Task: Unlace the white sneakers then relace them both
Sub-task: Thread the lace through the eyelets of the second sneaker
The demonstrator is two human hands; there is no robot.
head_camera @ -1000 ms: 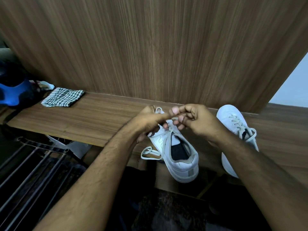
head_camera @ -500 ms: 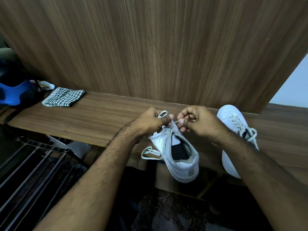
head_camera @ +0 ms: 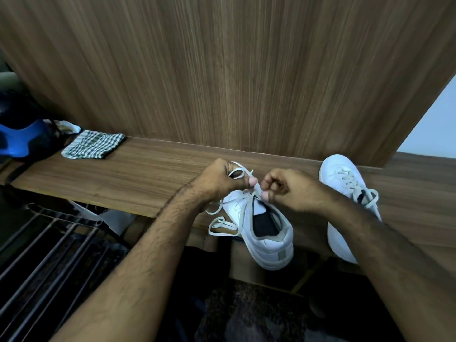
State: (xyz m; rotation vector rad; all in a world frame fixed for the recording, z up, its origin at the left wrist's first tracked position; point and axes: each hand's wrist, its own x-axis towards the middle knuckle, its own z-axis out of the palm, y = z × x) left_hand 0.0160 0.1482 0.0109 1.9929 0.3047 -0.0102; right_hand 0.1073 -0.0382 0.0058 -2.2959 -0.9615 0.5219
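Wood-grain panelling forms the back wall, and a long wooden worktop (head_camera: 138, 178) of the same tone runs along its base.

Two white sneakers are in view. The near sneaker (head_camera: 264, 233) lies at the front edge of the worktop with its heel overhanging toward the camera and its dark lining exposed. The second sneaker (head_camera: 345, 193) lies to the right, toe toward the wall, with its lacing threaded across the eyelets; part of it is hidden behind the right forearm.

Both hands work directly above the tongue area of the near sneaker. The left hand (head_camera: 222, 181) has its fingers curled and pinches the lace (head_camera: 222, 224) between thumb and fingers — one loop of lace stands up over its knuckles. The right hand (head_camera: 288, 188) sits just beside it, fingers curled, thumb and forefinger pinching the lace at the top of the near sneaker. The two thumbs are near each other but apart. From the left hand the lace runs down the left side of the near sneaker and ends in a loose loop lying on the worktop edge.

One lace is being handled; the second sneaker carries its own.

One folded checked cloth (head_camera: 93, 144) lies at the far left of the worktop, well apart from the sneakers. One blue object (head_camera: 22, 137) sits beside it at the frame edge. Below the worktop on the left — a dark metal rack (head_camera: 49, 243).
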